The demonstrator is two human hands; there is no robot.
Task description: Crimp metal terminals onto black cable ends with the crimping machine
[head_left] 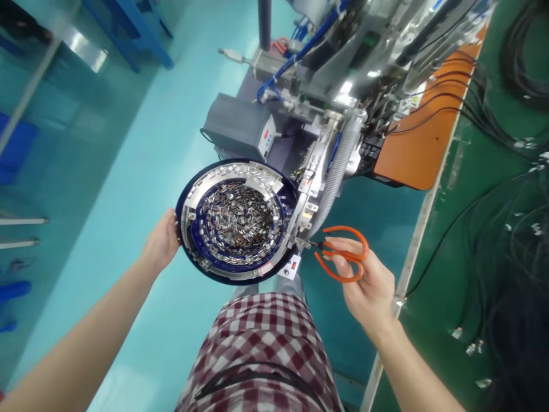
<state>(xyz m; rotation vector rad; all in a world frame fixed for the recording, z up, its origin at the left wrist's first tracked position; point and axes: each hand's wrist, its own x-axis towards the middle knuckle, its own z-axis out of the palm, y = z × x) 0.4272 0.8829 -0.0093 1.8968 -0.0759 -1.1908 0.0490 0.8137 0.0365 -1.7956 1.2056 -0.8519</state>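
A round feeder bowl [193, 234] with a dark blue inside stands in front of me, with many small metal parts [242, 214] heaped in its middle and lying along its rim track. My left hand [163, 240] rests against the bowl's left outer edge, its fingertips partly hidden behind the rim. In my right hand [360, 274] is a pair of scissors [343, 278] with orange handles, thumb and fingers at the loops. Their short dark tip points left, close to the metal outlet track [298, 220] at the bowl's right side.
Behind the bowl sits a grey control box [240, 123]. A ribbed grey hose [341, 166] runs beside the track to a machine [343, 68]. To the right are an orange board [420, 149] and a green table [472, 229] with black cables. A blue stool [132, 28] stands at upper left.
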